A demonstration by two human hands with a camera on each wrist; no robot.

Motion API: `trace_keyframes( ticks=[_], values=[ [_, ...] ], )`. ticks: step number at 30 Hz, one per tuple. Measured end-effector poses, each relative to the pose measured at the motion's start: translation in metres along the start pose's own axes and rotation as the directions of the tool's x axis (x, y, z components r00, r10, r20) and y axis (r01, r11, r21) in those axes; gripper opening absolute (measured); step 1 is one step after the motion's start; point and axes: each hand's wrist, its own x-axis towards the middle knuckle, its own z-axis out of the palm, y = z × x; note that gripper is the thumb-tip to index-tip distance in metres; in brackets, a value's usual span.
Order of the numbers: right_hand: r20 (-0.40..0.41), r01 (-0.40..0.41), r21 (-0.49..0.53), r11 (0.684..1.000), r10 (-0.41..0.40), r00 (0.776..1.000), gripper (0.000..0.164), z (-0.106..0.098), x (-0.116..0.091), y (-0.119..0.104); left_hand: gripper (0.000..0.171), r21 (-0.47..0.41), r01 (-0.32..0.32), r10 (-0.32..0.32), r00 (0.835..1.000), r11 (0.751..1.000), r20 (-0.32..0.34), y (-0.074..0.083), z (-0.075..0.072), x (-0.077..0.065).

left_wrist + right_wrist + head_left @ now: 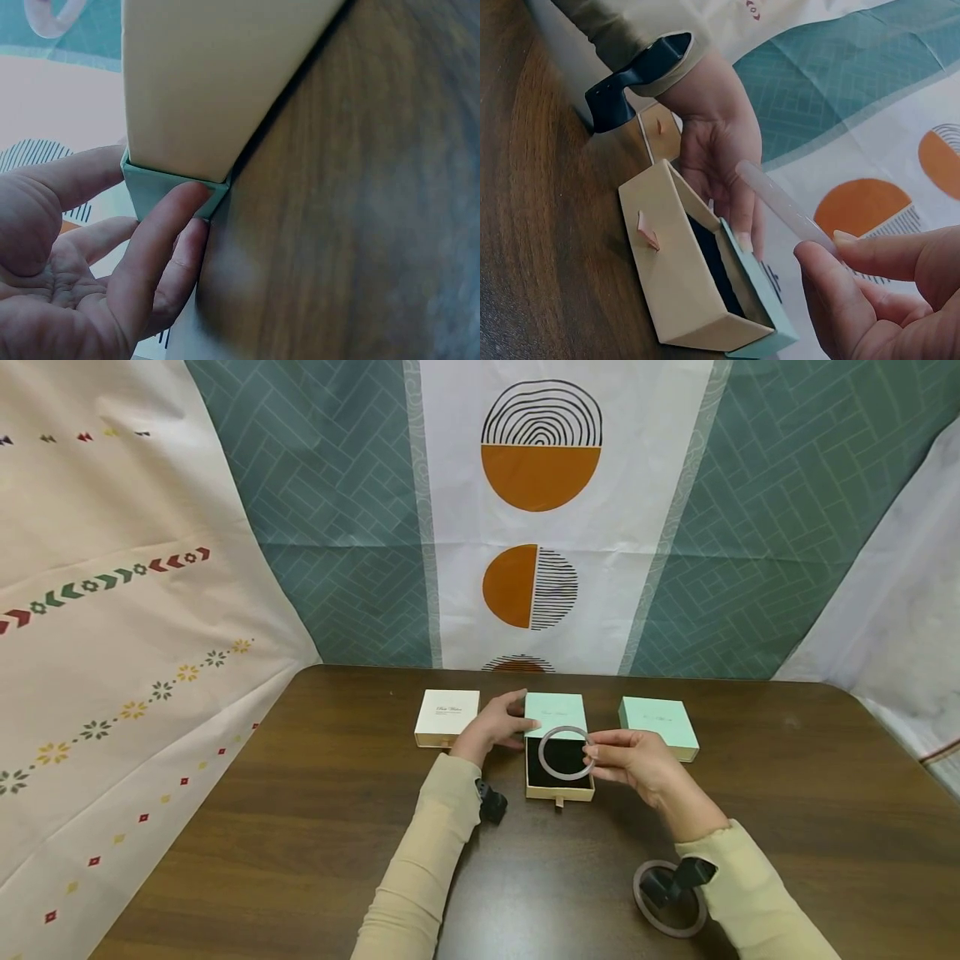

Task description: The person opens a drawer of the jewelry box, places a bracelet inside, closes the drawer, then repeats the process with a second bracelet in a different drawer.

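My right hand [630, 762] pinches a pale, translucent bangle [542, 758] between thumb and fingertips. The ring is held over a mint-topped jewelry box [555, 710] whose cream drawer [558, 792] is pulled out toward me, showing a black lining. At the box's left side, my left hand [498, 724] holds the mint sleeve. In the left wrist view, the fingers [169, 225] bear on the sleeve's end beside the cream drawer wall [202, 82]. Seen from the right wrist, the bangle [787, 206] is nearly edge-on, and a small ribbon tab [646, 231] sticks out of the drawer front.
A white-lidded box [447, 714] stands left of the mint-topped one, and another mint box [660, 723] stands to its right. A second bangle [643, 902] lies on the brown table [300, 827] under my right wrist. Patterned cloth [345, 527] hangs behind the table.
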Motion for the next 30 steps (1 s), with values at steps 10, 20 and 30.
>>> trace_keyframes(
  ticks=[10,20,30],
  values=[
    [-0.003,-0.019,-0.019,1.0,0.019,1.0,0.045,-0.003,0.008,0.002,0.073,0.016,0.009,-0.008,1.0,1.0,-0.014,0.002,0.001,0.003],
    [-0.009,-0.03,0.009,1.0,0.03,1.0,0.043,-0.001,0.012,0.008,0.074,0.013,0.016,-0.016,1.0,1.0,-0.013,0.0,0.0,0.002],
    [-0.023,-0.042,-0.018,0.999,0.042,0.999,0.044,0.006,0.012,0.013,0.073,0.007,0.007,-0.007,1.0,1.0,0.005,0.001,-0.001,-0.006]
  ],
)
